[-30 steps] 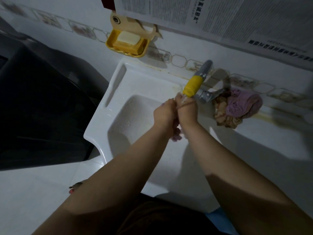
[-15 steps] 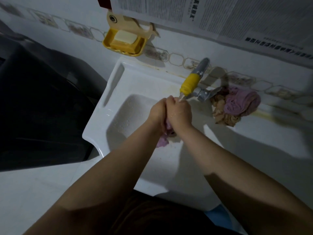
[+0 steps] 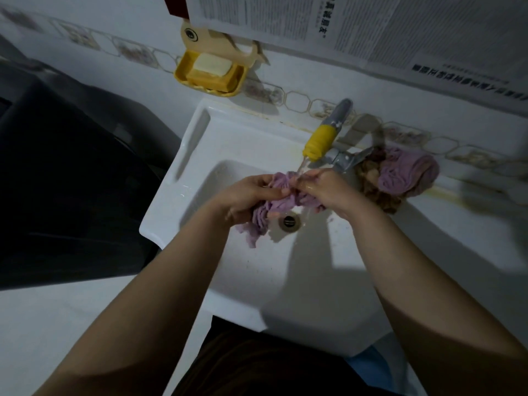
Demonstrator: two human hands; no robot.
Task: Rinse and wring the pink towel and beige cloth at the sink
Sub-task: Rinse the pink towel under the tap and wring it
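Note:
A bunched pink towel (image 3: 281, 200) is stretched between both hands over the white sink (image 3: 200, 155), under water running from the yellow-tipped faucet (image 3: 318, 140). My left hand (image 3: 245, 195) grips its left end, and a loose tail hangs down toward the basin. My right hand (image 3: 328, 188) grips the right end just below the spout. A beige cloth (image 3: 371, 182) lies crumpled on the ledge right of the faucet, with another pink cloth (image 3: 403, 174) on top of it.
The drain (image 3: 290, 221) sits just below the towel. A yellow soap dish (image 3: 211, 72) with a bar hangs on the tiled wall above the sink. A dark appliance (image 3: 65, 172) stands to the left. Newspaper (image 3: 371, 27) covers the upper wall.
My hands were pressed together under the spout; now they have pulled apart, spreading the pink towel between them and exposing more of it and the drain.

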